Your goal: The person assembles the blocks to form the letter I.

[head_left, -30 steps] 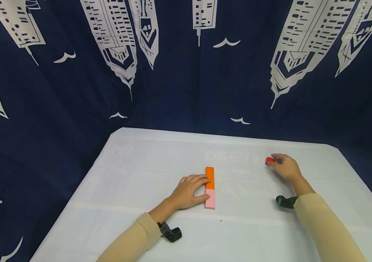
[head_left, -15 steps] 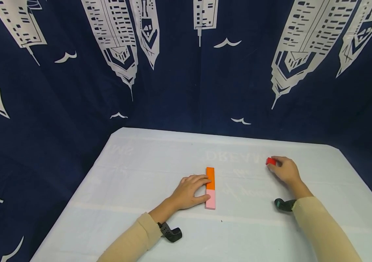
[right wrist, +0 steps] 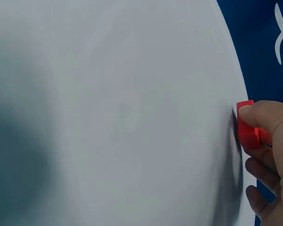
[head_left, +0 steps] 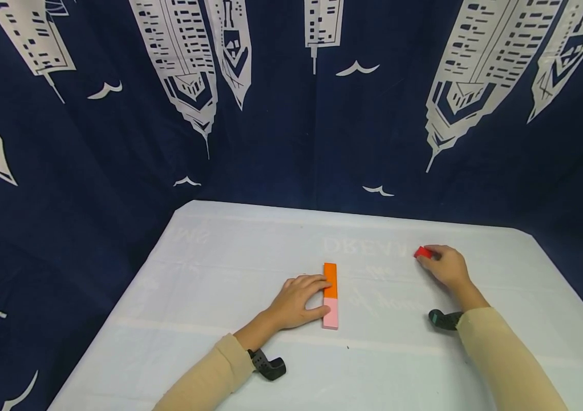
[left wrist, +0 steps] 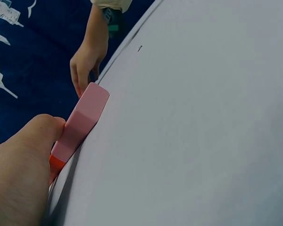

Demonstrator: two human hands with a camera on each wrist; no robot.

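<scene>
In the head view an orange block (head_left: 330,271) and a pink block (head_left: 330,319) lie end to end in a line on the white table. My left hand (head_left: 294,302) rests at their left side, fingertips on the orange one and thumb touching the pink one. The left wrist view shows that thumb against the side of the pink block (left wrist: 82,120). Farther to the right, my right hand (head_left: 448,267) pinches a small red block (head_left: 422,252) between thumb and fingers. In the right wrist view the red block (right wrist: 247,127) appears near the table's far edge, partly covered by the thumb.
The white-covered table (head_left: 209,365) has rounded far corners. Behind it hangs a dark blue curtain (head_left: 281,148) printed with white buildings and birds. A tiny dark speck (head_left: 348,347) lies in front of the pink block. Black wrist devices (head_left: 270,366) sit on both wrists.
My right fingers have shifted their grip, and the red block has turned slightly while staying in nearly the same place. My left hand and the orange and pink blocks have stayed put.
</scene>
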